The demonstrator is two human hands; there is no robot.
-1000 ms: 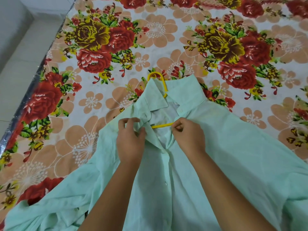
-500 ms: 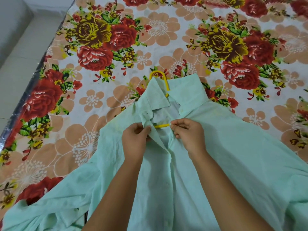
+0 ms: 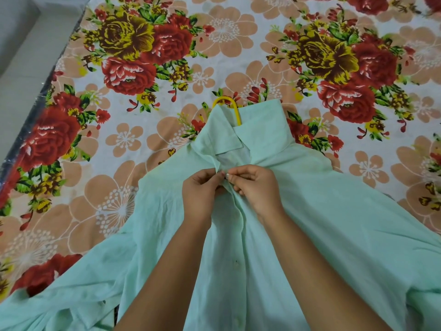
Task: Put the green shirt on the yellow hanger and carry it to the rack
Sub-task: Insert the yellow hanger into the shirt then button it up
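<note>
The green shirt (image 3: 310, 223) lies spread flat, front side up, on a bed covered by a flowered sheet (image 3: 167, 80), its collar pointing away from the person and its sleeves trailing toward the lower corners of the view. The yellow hanger (image 3: 232, 107) sits inside the shirt; only its hook shows, curving out of the collar opening onto the sheet, while the rest is hidden under the cloth. Just below the collar, both hands meet at the top of the button strip. The left hand (image 3: 202, 194) has its grip pinched closed on the left edge of the shirt front, and the right hand (image 3: 256, 187) has its grip pinched closed on the right edge, fingertips nearly touching. Further buttons run down the strip between the forearms. To the far left, the bed's edge meets a pale floor (image 3: 26, 56).
</note>
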